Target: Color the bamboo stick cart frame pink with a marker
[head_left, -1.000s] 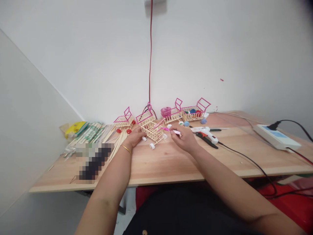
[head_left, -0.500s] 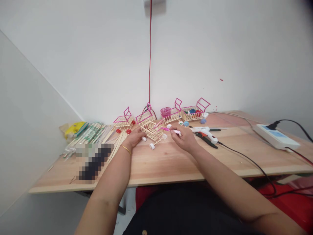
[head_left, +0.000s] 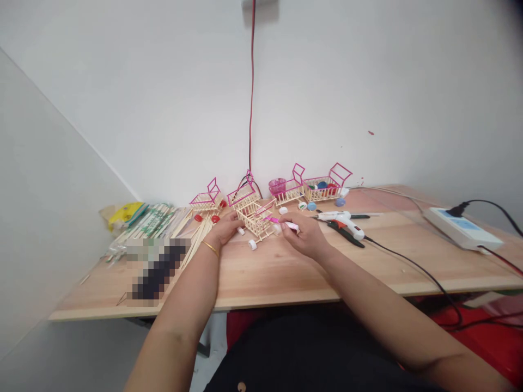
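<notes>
Two bare hands are engaged at one small cart of pale wooden sticks [head_left: 254, 222], located near the middle of a light wooden surface [head_left: 278, 280]. Left hand [head_left: 225, 228]: fingers closed on the left side of the cart. Right hand [head_left: 303, 234]: pinching a slim white-and-pink pen-like tool [head_left: 291, 225], its pink tip at the right upper edge of the cart; whether the tip makes contact cannot be told. White round wheels [head_left: 252, 245] show at the cart's underside. Behind it, near the wall, stand four stick carts with magenta rims [head_left: 322, 189]; a translucent pink cup [head_left: 277, 187] sits among them. Right of the right hand lies a white glue gun with an orange trigger [head_left: 343, 219]. Loose pale wooden sticks [head_left: 200, 235] lie left of the left hand.
</notes>
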### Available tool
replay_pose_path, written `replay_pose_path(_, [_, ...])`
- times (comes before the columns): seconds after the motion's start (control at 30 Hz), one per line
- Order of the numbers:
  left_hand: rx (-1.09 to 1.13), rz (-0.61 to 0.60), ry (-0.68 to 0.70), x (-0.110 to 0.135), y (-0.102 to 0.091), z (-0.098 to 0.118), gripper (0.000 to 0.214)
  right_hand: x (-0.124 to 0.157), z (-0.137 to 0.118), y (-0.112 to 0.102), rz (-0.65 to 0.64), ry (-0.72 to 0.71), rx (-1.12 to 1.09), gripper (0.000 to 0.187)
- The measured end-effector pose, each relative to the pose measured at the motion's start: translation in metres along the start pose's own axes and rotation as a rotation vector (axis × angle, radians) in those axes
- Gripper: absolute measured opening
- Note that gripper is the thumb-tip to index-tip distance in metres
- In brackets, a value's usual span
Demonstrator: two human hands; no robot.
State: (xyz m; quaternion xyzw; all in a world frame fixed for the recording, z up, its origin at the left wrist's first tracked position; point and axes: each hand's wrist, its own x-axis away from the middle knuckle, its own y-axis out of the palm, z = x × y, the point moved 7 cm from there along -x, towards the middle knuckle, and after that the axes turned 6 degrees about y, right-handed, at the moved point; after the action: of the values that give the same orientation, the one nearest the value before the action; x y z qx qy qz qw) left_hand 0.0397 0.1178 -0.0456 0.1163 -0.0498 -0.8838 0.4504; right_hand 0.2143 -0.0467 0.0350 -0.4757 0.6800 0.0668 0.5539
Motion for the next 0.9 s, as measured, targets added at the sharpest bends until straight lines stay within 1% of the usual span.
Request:
replay_pose_path(0.13, [-0.011, -0.003, 0.007, 0.0, -0.001, 0.0, 0.047, 0.001, 0.0, 0.003, -0.022, 0.016, -0.004, 0.011])
replay_pose_path(0.37, [-0.013, -0.02, 0.007, 0.0, 0.001, 0.0, 0.047, 0.002, -0.011, 0.01, -0.071, -0.053, -0.041, 0.013])
replay_pose_path(0.63, [-0.014, -0.014, -0.003, 0.001, 0.001, 0.0, 0.048, 0.001, -0.014, 0.008, -0.051, -0.052, -0.047, 0.011])
replay_pose_path(0.9, [-0.022, -0.005, -0.01, 0.001, 0.0, -0.001, 0.047, -0.001, 0.0, -0.002, -0.006, 0.051, -0.028, 0.011])
